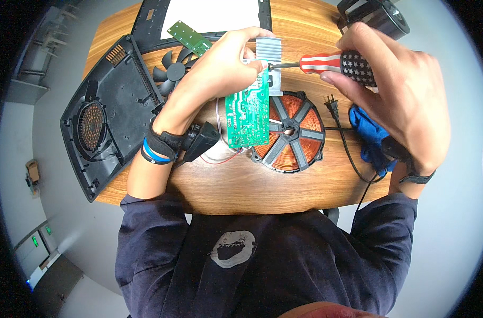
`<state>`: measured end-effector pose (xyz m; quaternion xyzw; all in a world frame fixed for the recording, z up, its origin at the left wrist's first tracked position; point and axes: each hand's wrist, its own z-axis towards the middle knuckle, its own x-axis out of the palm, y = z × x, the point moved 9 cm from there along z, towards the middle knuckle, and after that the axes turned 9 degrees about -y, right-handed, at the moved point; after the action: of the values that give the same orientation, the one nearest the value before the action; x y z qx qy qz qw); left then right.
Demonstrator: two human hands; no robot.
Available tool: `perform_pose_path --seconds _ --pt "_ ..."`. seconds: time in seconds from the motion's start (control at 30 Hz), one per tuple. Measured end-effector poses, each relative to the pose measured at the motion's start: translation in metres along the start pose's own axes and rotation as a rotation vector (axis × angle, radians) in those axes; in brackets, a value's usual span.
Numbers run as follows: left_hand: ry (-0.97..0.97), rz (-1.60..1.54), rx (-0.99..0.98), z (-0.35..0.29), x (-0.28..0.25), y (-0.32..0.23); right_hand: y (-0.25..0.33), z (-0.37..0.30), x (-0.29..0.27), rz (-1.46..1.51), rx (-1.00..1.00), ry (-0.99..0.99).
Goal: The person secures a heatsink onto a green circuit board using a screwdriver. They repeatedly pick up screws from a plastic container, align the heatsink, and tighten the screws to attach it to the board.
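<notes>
My left hand [228,61] grips the upper end of a green circuit board [249,119], its thumb and fingers closed near a grey finned heat sink [268,49]. In my right hand [400,87] is a screwdriver [334,64] with a red, white and dark starred handle. Its shaft points left, and the tip meets a small dark part at the heat sink beside my left thumb. What exactly the tip sits in is too small to tell. Partly behind the board lies a round copper induction coil [296,135] with grey radial bars.
At left, a black plastic housing [119,114] overhangs the table edge, near a black fan [173,72]. A small green board [189,37] rests by a black-framed white panel [215,18]. On the right are a plug cord [341,124], blue cloth [370,139] and black container [376,18].
</notes>
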<state>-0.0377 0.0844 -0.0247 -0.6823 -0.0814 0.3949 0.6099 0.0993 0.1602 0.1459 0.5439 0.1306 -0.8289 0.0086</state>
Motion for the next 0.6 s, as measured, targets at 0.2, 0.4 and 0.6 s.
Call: perform_pose_path --seconds 0.2,0.4,0.6 --pt "-0.012 0.007 0.021 -0.003 -0.009 -0.009 -0.015 -0.008 -0.003 -0.017 0.082 -0.011" --pt "0.038 -0.016 0.011 -0.002 -0.011 -0.002 -0.018 -0.013 -0.010 0.044 0.180 -0.057" --pt "0.058 -0.024 0.036 0.000 -0.009 0.005 -0.031 -0.024 -0.013 0.075 0.253 -0.073"
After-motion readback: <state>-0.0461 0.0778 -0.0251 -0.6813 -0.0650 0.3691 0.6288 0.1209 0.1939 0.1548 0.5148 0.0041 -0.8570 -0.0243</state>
